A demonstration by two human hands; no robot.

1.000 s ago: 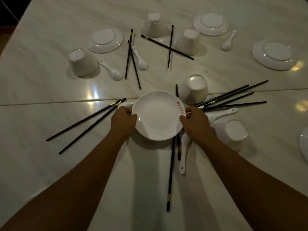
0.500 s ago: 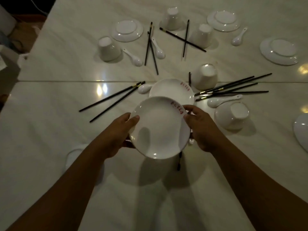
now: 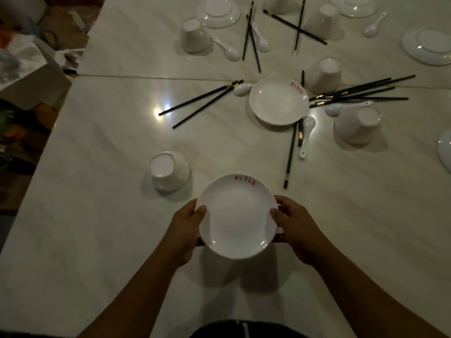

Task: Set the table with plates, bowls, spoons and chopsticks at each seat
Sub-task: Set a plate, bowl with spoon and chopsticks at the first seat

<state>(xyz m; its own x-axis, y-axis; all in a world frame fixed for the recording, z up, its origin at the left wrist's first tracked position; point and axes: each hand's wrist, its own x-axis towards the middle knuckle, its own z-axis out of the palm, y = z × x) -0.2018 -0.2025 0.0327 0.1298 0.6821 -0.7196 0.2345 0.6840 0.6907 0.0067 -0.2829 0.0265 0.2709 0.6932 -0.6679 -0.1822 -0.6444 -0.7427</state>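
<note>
A white plate with red writing on its rim (image 3: 238, 215) hangs just above the near part of the white table (image 3: 97, 215). My left hand (image 3: 186, 225) grips its left edge and my right hand (image 3: 296, 225) its right edge. An upturned white bowl (image 3: 169, 170) stands just left of and beyond it. A second plate with red writing (image 3: 278, 100) lies in the middle of the table. Black chopsticks lie loose: a pair (image 3: 201, 103) left of that plate, a bundle (image 3: 358, 95) to its right, one (image 3: 290, 154) beside a white spoon (image 3: 306, 131).
Further upturned bowls (image 3: 323, 74) (image 3: 356, 125) (image 3: 194, 36), upturned plates (image 3: 219, 12) (image 3: 427, 46), spoons (image 3: 227, 48) (image 3: 261, 37) and crossed chopsticks (image 3: 294, 26) are scattered across the far half. The table's left edge borders clutter and bags on the floor (image 3: 29, 64).
Both hands have carried the top plate off the one beneath it and toward me, down to the near edge. The lower plate stays in the middle. The view has shifted left.
</note>
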